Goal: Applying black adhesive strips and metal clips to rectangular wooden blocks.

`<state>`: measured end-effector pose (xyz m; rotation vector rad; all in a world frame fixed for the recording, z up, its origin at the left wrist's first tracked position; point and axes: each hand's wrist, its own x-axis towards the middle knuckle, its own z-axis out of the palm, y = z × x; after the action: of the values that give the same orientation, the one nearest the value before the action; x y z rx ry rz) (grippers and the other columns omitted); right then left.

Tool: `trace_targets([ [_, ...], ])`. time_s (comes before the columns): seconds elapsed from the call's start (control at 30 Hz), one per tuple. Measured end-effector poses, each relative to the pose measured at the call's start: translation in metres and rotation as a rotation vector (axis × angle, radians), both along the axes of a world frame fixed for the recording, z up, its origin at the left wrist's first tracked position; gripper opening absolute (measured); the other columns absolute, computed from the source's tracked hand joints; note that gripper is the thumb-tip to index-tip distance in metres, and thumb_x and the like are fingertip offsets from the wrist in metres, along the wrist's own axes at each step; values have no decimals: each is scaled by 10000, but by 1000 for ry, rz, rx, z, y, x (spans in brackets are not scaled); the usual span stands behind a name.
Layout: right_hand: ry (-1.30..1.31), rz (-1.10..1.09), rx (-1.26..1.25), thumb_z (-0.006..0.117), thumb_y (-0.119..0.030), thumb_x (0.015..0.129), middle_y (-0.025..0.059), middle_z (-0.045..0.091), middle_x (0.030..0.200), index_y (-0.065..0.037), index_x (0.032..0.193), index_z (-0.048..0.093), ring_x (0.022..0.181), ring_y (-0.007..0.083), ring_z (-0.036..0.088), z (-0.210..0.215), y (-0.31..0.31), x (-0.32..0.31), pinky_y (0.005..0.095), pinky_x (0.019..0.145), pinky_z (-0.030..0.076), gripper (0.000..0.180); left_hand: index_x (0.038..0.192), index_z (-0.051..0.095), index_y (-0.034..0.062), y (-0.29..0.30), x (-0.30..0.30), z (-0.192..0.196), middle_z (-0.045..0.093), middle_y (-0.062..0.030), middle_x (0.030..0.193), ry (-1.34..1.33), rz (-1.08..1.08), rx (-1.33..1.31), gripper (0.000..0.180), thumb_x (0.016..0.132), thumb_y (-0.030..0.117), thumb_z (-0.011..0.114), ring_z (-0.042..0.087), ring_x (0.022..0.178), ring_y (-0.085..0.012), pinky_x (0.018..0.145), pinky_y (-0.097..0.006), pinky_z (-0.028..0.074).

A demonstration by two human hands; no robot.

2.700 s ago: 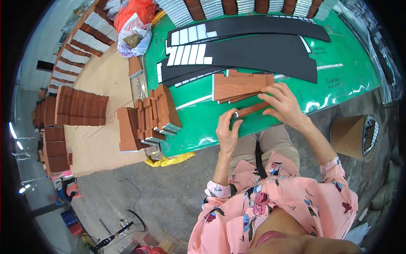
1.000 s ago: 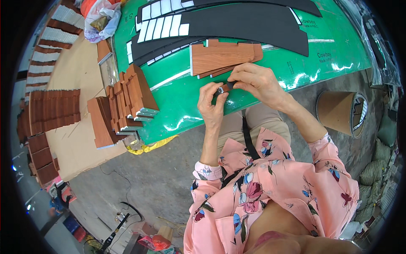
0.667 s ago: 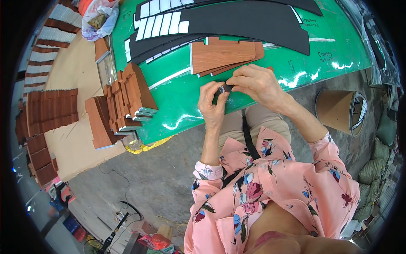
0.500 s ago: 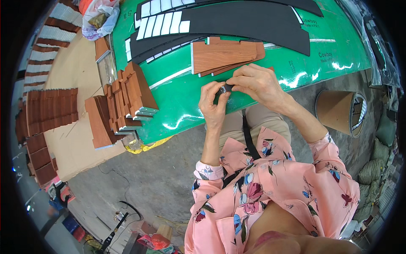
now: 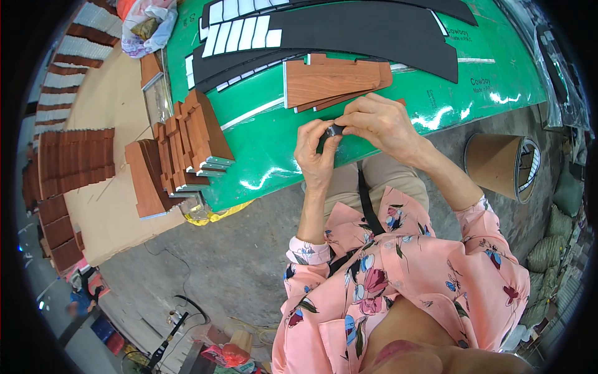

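Over the near edge of the green table, my left hand is closed around a small black piece with a light glint on top. Its kind is too small to make out. From the right, the fingertips of my right hand pinch the same piece, so both hands meet on it. Just beyond my hands lies a short stack of wood-grain panels with notched far edges. Behind those, large black sheets carry rows of white pads.
Stacks of notched wood-grain pieces stand at the table's left end. More rows of brown pieces lie on a cardboard-coloured surface further left. A plastic bag sits at the far left. A brown bin stands on the floor at right.
My hands stay in nearly the same place, both still on the small black piece, which looks slightly turned. The panels and sheets appear shifted very slightly right.
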<state>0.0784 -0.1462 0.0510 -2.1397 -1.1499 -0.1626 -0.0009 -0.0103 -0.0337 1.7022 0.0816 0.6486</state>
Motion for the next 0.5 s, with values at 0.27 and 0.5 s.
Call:
trace_targets([
  [0.27,19,-7,19,718,-141,680,35,610,950,-101,983,670,840,212,572,-6,-5,4,334,692,485,309,976,645,30,0,3,7,601,-101,948,-1,41,-2,261,727,51,724,584,861,-223,737,-307,475],
  [0.5,56,-68,79,706,-103,717,56,593,1061,-124,1070,649,911,236,568,-15,-27,3,329,733,483,358,990,631,18,1,10,5,592,-106,975,14,38,8,237,780,104,700,568,877,-210,762,-298,456],
])
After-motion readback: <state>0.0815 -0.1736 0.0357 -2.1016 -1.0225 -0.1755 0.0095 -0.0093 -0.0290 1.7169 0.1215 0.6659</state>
